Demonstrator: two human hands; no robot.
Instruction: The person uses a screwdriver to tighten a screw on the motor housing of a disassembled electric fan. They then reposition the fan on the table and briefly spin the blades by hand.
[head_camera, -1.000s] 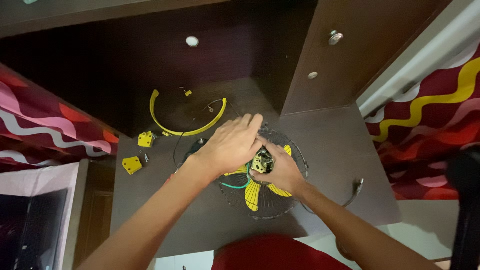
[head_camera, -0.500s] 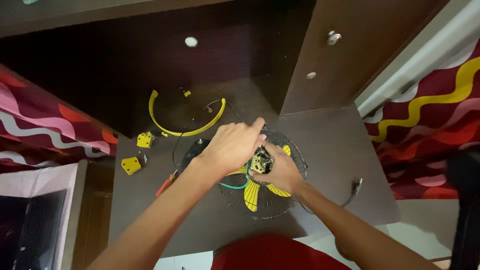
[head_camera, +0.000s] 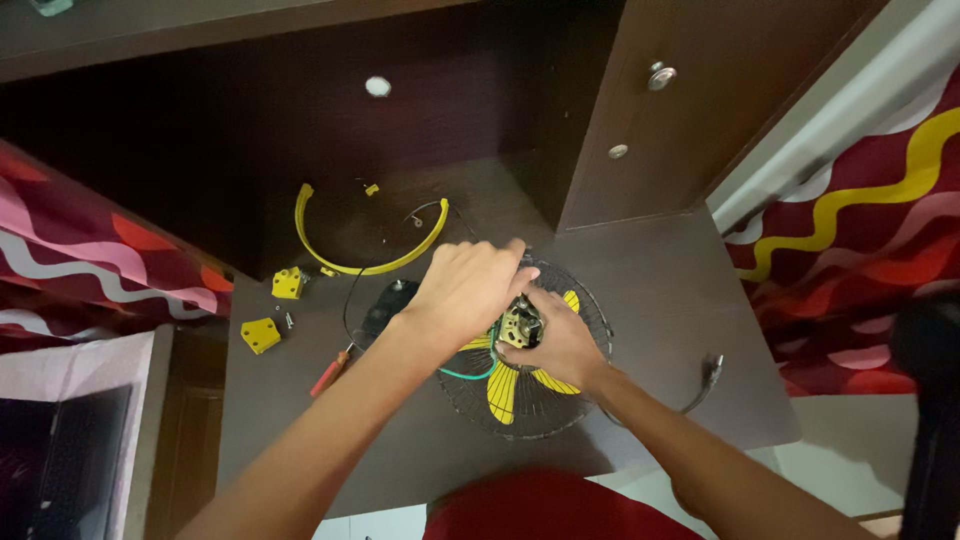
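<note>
A: How many things are on the desk (head_camera: 680, 300)?

B: I count one small fan (head_camera: 525, 350) lying flat near the front edge, axle pointing up at me, one yellow ring (head_camera: 345, 262), two yellow brackets (head_camera: 262, 334) toward the left edge, and one red-handled screwdriver (head_camera: 328, 373).

A: The hands?

B: My left hand (head_camera: 465, 290) curls over the motor (head_camera: 520, 323); my right hand (head_camera: 560, 345) pinches it from the side.

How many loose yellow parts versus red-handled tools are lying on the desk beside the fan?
Yellow curved ring strip: 1
Small yellow blocks: 2
Red-handled tool: 1
Total: 4
</note>
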